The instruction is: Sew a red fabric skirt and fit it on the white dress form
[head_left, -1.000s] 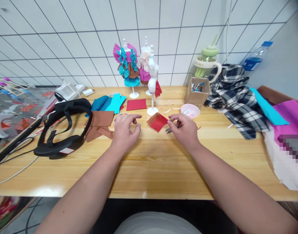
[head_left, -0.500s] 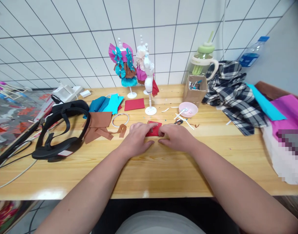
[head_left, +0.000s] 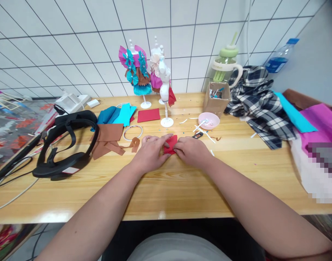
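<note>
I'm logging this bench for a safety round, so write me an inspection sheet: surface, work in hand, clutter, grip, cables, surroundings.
Surface: wooden table, with white strips scattered beyond the right hand.
Work in hand: red piece, between the hands.
Clutter: brown pieces and a black headset at left; dark-handled tool, pink bowl and cardboard box at right.
Grip: left hand and right hand both touch the red piece; exact hold partly hidden.
Cables: white cable on the table's left.
Surroundings: tiled wall behind.
</note>
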Demonstrator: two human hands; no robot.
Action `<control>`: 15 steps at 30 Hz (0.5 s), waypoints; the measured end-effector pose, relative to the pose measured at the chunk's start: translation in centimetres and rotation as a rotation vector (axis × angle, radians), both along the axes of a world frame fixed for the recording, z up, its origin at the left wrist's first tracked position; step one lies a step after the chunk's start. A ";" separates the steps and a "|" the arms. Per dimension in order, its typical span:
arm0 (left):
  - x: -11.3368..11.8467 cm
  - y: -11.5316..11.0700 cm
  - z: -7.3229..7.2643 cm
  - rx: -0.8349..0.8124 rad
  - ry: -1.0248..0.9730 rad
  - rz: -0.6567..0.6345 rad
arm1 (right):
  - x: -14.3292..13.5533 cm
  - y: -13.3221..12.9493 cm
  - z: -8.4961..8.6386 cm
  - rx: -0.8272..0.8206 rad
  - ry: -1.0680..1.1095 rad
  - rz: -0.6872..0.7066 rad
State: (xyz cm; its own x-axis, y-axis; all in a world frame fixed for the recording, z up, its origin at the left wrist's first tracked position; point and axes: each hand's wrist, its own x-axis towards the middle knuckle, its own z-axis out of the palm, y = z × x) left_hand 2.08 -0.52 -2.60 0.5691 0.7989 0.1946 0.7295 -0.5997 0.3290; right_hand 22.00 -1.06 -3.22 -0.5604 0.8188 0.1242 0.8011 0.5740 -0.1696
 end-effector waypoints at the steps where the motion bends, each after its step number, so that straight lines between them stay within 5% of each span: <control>1: 0.0 0.0 0.0 0.000 0.003 -0.008 | 0.1 0.0 0.0 -0.003 -0.001 0.003; 15: 0.1 0.2 -0.4 -0.053 -0.031 -0.012 | 0.1 0.1 -0.2 -0.037 0.042 0.032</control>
